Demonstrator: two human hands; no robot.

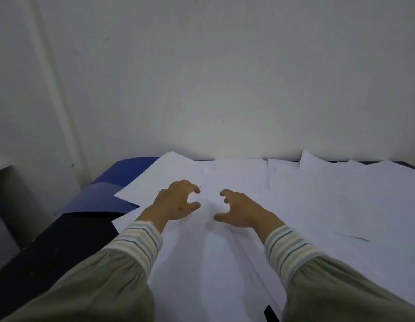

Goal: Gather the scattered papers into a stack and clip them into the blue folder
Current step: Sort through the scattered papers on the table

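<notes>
I judge the step in hand to be the first gather. To do it well, I press both palms flat and sweep the papers (294, 201) inward so edges meet without creasing. The papers lie scattered across the dark counter (62, 247), overlapping. The blue folder (113, 189) lies at the far left, partly under a sheet. The left hand (176, 201) and right hand (241, 209) hover side by side over the middle sheets, fingers (192, 185) half curled, claw-like, holding nothing. Both arms reach forward.

Looks like office or study corner: my dark table (62, 247) against bare white wall (225, 77), loose papers (318, 205), blue folder (104, 196).
</notes>
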